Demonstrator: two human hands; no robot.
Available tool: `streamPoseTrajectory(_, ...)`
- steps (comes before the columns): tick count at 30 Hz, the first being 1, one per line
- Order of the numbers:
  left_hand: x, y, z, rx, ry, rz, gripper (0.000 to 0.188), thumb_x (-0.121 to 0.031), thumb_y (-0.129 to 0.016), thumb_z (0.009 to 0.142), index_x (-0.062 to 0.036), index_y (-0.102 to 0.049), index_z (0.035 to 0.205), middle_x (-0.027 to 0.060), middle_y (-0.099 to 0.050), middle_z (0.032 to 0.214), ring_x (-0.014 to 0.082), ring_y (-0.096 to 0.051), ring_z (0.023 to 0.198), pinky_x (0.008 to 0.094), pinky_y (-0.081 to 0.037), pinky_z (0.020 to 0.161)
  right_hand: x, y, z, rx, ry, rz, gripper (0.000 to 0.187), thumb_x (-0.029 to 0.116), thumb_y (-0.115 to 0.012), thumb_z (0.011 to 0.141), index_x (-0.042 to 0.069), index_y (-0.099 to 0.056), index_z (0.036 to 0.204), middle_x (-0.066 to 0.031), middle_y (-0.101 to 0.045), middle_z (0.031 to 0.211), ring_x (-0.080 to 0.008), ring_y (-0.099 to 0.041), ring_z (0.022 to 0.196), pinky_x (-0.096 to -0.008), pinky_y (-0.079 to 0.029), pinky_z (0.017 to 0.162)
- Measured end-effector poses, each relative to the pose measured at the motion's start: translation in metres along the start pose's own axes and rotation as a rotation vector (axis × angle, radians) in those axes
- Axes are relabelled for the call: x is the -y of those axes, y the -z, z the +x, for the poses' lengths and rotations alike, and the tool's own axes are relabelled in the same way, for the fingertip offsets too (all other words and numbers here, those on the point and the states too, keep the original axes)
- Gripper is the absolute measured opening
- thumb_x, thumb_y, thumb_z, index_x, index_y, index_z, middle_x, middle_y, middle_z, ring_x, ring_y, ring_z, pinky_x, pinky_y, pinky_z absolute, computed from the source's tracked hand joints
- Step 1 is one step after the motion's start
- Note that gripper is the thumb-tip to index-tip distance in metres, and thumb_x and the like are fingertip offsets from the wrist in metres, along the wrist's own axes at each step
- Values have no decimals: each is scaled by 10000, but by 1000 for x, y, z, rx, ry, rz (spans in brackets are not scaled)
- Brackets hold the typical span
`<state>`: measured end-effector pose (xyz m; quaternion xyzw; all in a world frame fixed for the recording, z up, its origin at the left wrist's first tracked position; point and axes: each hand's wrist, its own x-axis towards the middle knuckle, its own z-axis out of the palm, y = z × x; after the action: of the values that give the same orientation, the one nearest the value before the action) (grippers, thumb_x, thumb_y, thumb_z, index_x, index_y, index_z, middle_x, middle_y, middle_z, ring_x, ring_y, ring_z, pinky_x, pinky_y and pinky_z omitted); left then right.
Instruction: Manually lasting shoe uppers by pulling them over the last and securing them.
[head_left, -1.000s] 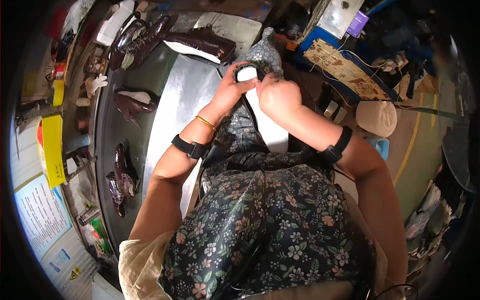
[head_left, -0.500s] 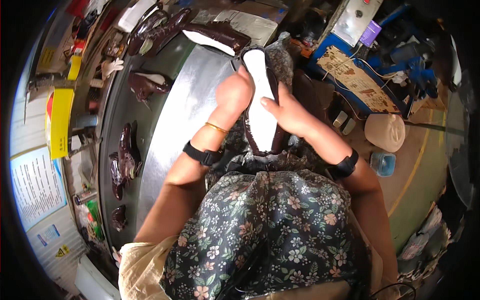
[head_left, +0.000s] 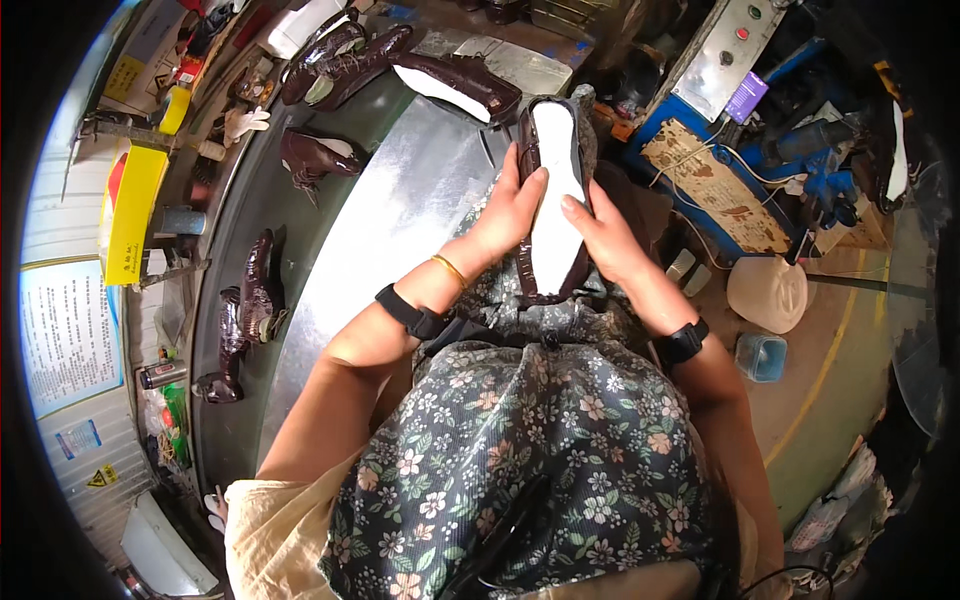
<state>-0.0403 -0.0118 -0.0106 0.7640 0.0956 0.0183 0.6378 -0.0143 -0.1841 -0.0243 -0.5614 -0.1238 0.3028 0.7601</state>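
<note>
A glossy dark brown shoe (head_left: 530, 262) is held over my lap with its white sole (head_left: 557, 215) facing up. My left hand (head_left: 508, 212) grips its left side, fingers pointing toward the far end and thumb near the sole's edge. From the right side my right hand (head_left: 612, 238) holds it, with the thumb by the sole's right edge and the other fingers partly hidden. Below the shoe lies my floral apron (head_left: 520, 430). Beyond my left hand, another brown shoe (head_left: 465, 85) lies on its side, its pale sole showing.
Several brown shoes (head_left: 350, 65) lie on the dark belt (head_left: 335, 215) to my left, which has a shiny metal border (head_left: 400, 180). At the right stand a blue machine (head_left: 650, 115) with a control panel, a whitish plastic jug (head_left: 768, 292) and a blue tub (head_left: 762, 357).
The held shoe appears farther right, partly because the view has shifted. My left hand, earlier curled and blurred near the far end, now lies lower along the shoe's side with its fingers extended.
</note>
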Motion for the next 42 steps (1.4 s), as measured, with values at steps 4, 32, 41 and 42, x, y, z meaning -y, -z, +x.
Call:
streamPoseTrajectory(4, -7, 7, 39, -21, 72, -329, 669, -253, -668, 909, -37, -330, 1445, 152, -552, 1274, 216, -529, 1164, 317, -409, 1004, 19, 40, -13, 140, -174, -42, 520, 304, -519, 1010, -8, -389, 1405, -68, -534, 1276, -141, -505, 1156, -294, -418, 990)
streamPoseTrajectory(32, 3, 5, 75, 156, 118, -176, 595, -206, -851, 750, 21, -508, 1181, 69, -656, 970, 117, -613, 862, 262, -519, 751, 45, 2, 34, -103, -179, -1103, 431, 357, -429, 1010, 4, -676, 992, -137, -698, 882, -239, -675, 834, -386, -527, 767)
streamPoseTrajectory(41, -59, 19, 26, -120, 79, -502, 427, -108, -728, 822, 15, -537, 1183, 93, -642, 1019, 174, -635, 879, 308, -514, 820, 66, 15, -45, -23, -50, -366, 525, 162, -627, 949, -39, -426, 1391, -71, -614, 1217, -104, -572, 1020, -284, -485, 880)
streamPoseTrajectory(42, -77, 41, 17, -25, 43, -513, 369, -176, -708, 849, 9, -568, 1137, 68, -644, 999, 167, -630, 869, 317, -508, 828, 80, 24, -49, 68, -43, -494, 575, 145, -639, 936, -13, -390, 1429, -98, -614, 1241, -109, -574, 1022, -285, -492, 875)
